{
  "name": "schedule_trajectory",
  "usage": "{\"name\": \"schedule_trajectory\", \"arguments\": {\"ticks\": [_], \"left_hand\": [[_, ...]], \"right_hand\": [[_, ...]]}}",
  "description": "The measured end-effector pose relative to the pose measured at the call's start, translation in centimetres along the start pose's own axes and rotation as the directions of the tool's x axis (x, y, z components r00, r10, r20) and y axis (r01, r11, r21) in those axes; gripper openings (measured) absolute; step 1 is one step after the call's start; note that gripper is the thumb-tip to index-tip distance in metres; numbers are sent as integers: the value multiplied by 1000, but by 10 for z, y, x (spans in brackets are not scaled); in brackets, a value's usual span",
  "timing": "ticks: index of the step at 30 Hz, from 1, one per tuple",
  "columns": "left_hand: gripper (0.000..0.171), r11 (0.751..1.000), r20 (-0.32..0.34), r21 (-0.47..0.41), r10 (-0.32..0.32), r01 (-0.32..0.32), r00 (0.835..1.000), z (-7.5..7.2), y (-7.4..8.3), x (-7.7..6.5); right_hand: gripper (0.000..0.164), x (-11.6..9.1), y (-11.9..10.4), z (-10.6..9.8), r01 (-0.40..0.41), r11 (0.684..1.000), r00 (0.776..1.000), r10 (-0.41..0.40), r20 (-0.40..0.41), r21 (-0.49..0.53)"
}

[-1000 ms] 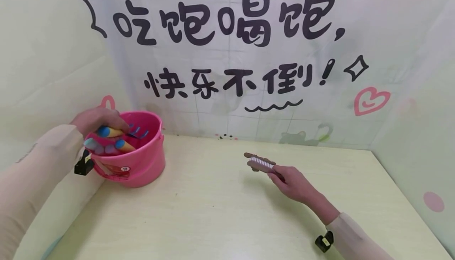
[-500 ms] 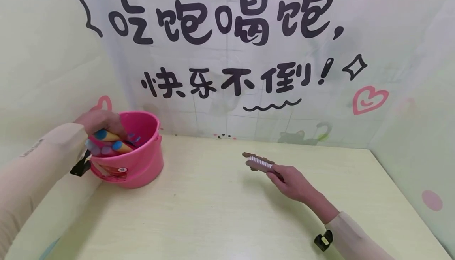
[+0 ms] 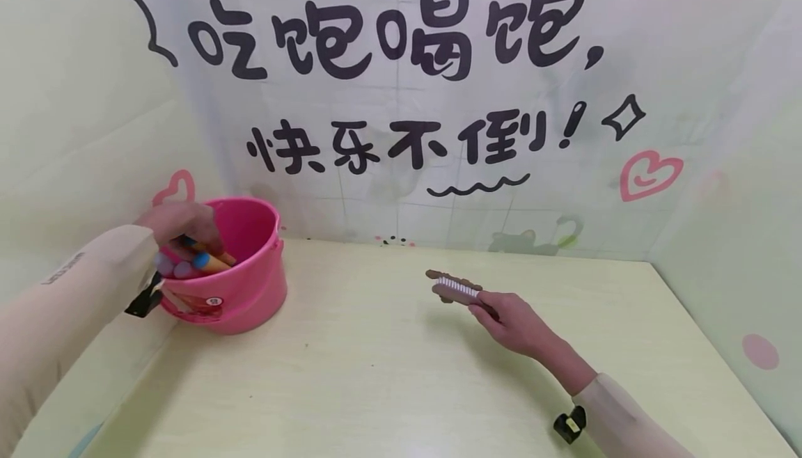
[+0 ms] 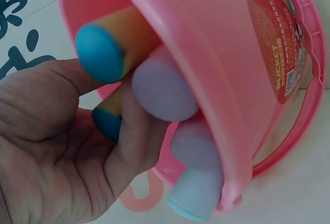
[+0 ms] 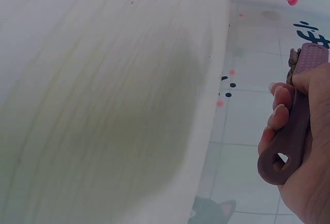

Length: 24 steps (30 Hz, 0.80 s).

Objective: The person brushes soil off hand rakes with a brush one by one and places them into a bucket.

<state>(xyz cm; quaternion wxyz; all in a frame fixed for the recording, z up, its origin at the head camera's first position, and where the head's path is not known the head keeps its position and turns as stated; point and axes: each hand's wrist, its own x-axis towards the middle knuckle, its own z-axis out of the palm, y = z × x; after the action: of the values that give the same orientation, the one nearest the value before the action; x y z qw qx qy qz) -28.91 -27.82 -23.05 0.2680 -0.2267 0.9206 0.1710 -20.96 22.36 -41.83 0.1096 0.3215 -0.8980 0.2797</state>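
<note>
Inside the mouth of the pink bucket [image 3: 260, 291], my left hand [image 3: 184, 223] curls its fingers around an orange handle with a blue end [image 4: 106, 123]. The rest of that tool is hidden in the bucket. Another orange handle with a blue end [image 4: 98, 53] sticks out beside my fingers, along with lilac handles [image 4: 164, 91] and a pale blue one [image 4: 195, 194]. Over the tabletop on the right, my right hand [image 3: 514, 322] grips the handle of a brown brush [image 3: 456, 289], its white bristles facing up. An uneven brown piece [image 5: 293, 63] shows along the brush head.
The pale wooden tabletop [image 3: 351, 381] runs back to a white wall cloth [image 3: 376, 214] with black lettering. Close side walls stand left and right. On the bucket's front hangs its pink carrying handle [image 4: 301, 126], beside a label [image 4: 278, 44].
My left hand has gone lower into the bucket with its tool, whose blue prongs have dropped out of sight. My right hand has stayed put with the brush.
</note>
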Motion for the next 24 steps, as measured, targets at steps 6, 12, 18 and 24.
{"name": "schedule_trajectory", "arguments": {"ticks": [6, 12, 18, 24], "left_hand": [[58, 999, -1, -1, 34, -34, 999, 1, -1, 1], [55, 995, 21, 65, 80, -82, 997, -3, -3, -4], [45, 976, 62, 138, 162, -169, 985, -9, -6, -16], [46, 960, -56, 185, 225, -211, 973, -11, -7, -31]], "right_hand": [[13, 0, -1, 0, -5, 1000, 1000, 5, 11, 20], [16, 0, -2, -2, -1, 1000, 1000, 1, 4, 16], [15, 0, -1, -4, -12, 1000, 1000, 12, 4, 12], [15, -4, 2, -5, -41, 999, 999, 41, 12, 8]]}}
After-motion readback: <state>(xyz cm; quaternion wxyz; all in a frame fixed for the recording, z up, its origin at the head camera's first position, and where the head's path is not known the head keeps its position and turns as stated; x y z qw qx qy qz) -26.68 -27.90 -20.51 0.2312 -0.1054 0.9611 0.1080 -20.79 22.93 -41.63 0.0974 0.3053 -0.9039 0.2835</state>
